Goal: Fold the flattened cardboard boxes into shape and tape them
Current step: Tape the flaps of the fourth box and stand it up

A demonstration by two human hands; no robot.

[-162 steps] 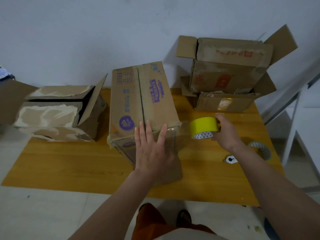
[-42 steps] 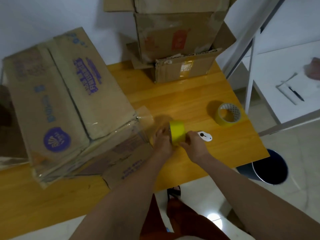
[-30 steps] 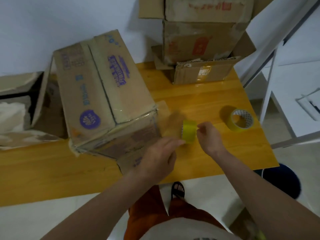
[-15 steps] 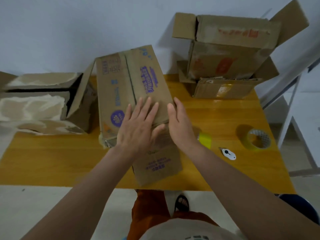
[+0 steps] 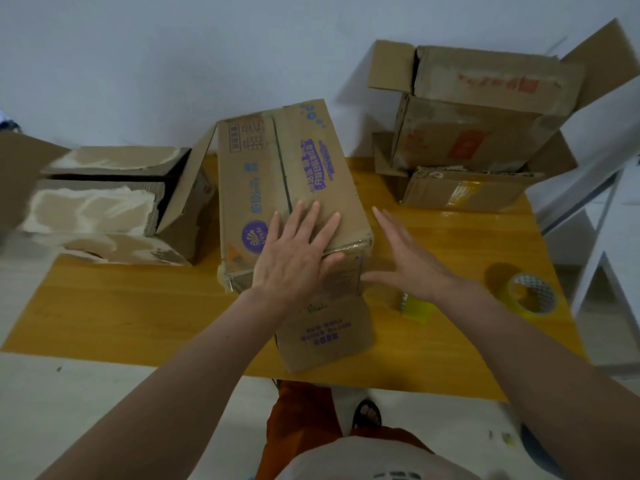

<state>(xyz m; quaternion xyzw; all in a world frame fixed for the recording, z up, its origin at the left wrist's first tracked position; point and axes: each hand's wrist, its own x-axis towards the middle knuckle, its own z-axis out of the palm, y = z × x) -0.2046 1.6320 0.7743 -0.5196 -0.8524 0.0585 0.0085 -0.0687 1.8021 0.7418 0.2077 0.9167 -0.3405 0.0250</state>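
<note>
A: Two bare hands in view, both at centre frame. State of the left hand (image 5: 294,258)?

B: Laid flat on the near end of the tall brown cardboard box with purple print (image 5: 287,188), fingers straight and spread, thumb lying over the near top edge. Nothing gripped.

A: The right hand (image 5: 405,261)?

B: Just right of that box's near corner, fingers straight and splayed, thumb pointing toward the box's front face. Whether it touches the cardboard, I cannot tell.

A: Position of the box?

B: Centre of the frame, standing on the yellow wooden table (image 5: 138,317). Clear tape shows along its near top edge. One front flap (image 5: 325,334) lies open toward the table's near edge.

A: Tape supplies?

B: A yellow tape roll (image 5: 414,304) stands on the table just right of the box, partly hidden under the right wrist. A second yellow tape roll with a patterned core (image 5: 531,297) lies flat at right of frame, well apart from the box.

A: Other cartons?

B: A torn open brown carton (image 5: 114,206) at left of frame, close beside the box. A stack of open brown cartons with red print (image 5: 474,133) at upper right, against the pale wall.
</note>
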